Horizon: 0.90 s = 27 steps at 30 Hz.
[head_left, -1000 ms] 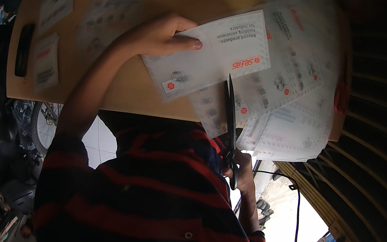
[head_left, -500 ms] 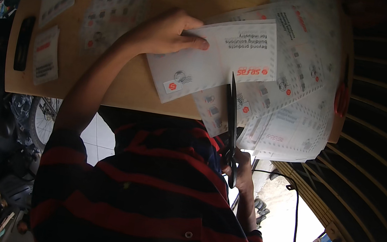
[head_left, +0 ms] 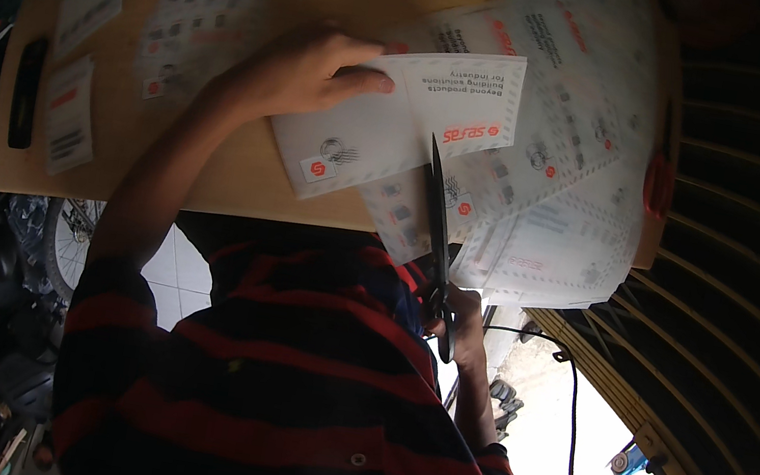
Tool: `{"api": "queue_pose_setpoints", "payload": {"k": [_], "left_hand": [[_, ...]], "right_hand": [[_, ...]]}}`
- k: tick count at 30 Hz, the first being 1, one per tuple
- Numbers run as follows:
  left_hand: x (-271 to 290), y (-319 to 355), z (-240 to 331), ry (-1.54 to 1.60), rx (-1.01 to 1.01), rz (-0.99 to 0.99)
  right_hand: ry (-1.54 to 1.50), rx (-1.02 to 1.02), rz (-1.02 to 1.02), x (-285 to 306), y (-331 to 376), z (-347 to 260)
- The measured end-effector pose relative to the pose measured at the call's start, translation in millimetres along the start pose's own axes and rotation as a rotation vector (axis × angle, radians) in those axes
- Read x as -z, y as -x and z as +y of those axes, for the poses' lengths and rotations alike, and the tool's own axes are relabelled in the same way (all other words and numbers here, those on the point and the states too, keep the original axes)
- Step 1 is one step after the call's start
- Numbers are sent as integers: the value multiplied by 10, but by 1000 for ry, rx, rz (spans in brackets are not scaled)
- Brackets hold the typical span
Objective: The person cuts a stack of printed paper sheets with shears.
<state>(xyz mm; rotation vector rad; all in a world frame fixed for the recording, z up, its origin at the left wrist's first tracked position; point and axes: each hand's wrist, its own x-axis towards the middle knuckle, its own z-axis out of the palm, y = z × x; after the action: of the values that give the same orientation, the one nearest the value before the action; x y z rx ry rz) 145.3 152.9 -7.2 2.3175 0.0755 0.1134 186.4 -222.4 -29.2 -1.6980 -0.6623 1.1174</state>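
My left hand [head_left: 332,71] pinches the upper left edge of a white printed paper [head_left: 387,129] with a striped border and red logo, its thumb on top. Below, my right hand [head_left: 462,328] grips a pair of black scissors [head_left: 437,222] by the handles, close to my body. The long blades point up and away, with the tip by the paper's lower edge near the red logo. Whether the blades are parted or cut into the paper, I cannot tell. Under and right of the held paper lie overlapping translucent printed sheets [head_left: 571,99].
A stack of printed sheets [head_left: 546,254] overhangs the wooden table's [head_left: 305,211] near right edge. Separate printed sheets [head_left: 200,25] lie on the left, near a dark handle slot [head_left: 27,92]. Something red [head_left: 657,182] sits at the right edge. A black cable [head_left: 579,438] hangs at the right.
The whole view has shifted slightly left. The far right corner of the held paper has dipped a little toward me. Both hands keep their grips, and the scissors remain beside the paper.
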Motion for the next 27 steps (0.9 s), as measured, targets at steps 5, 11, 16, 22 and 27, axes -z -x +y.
{"api": "queue_pose_setpoints", "payload": {"k": [5, 11, 16, 22, 27], "left_hand": [[-2, -10, 11, 83, 34, -5], [-5, -9, -8, -3, -49, -16], [-12, -9, -7, -26, -32, -26], [-6, -9, 27, -16, -3, -27], [-14, -12, 18, -26, 3, -22]], "right_hand": [[28, 15, -19, 37, 1, 60], [32, 32, -3, -15, -50, 36], [35, 74, -1, -6, -81, 46], [-31, 49, -28, 40, -68, 46], [-70, 28, -45, 50, -71, 7]]}}
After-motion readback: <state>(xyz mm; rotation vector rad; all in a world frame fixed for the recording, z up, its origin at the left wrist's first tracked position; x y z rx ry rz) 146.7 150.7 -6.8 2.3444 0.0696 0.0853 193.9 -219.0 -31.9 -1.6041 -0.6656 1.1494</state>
